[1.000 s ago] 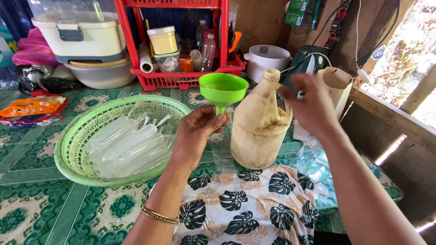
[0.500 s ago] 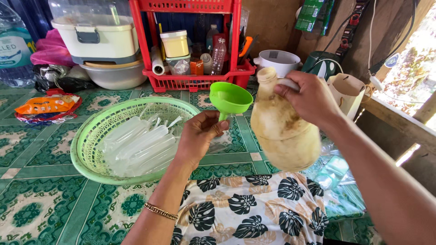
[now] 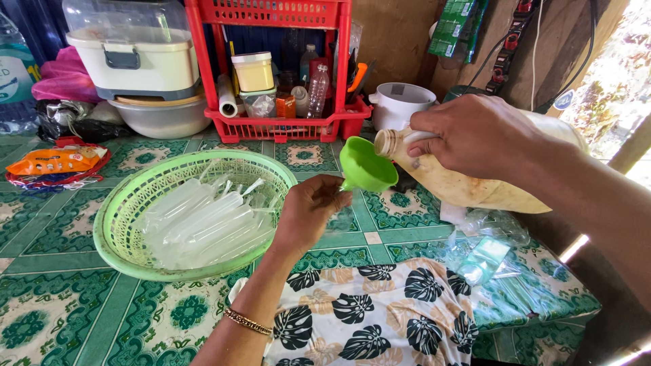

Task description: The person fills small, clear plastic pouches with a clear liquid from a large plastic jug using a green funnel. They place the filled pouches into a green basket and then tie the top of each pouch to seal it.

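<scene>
Jug (image 3: 475, 183) looks pretty full and heavy, tipped sideways over the table with its mouth at the green funnel (image 3: 366, 165), right hand (image 3: 475, 135) clenched round the neck handle, left hand (image 3: 308, 213) pinching the funnel stem and a floppy clear bag.

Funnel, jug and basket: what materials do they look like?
Funnel: smooth, glossy green plastic, moulded in one piece, held in the left hand. Jug, tipped by the right hand: translucent, cloudy plastic, stained brownish; contents unclear. Basket: light green plastic moulded as an open lattice, semi-gloss, probably fairly rigid.
</scene>
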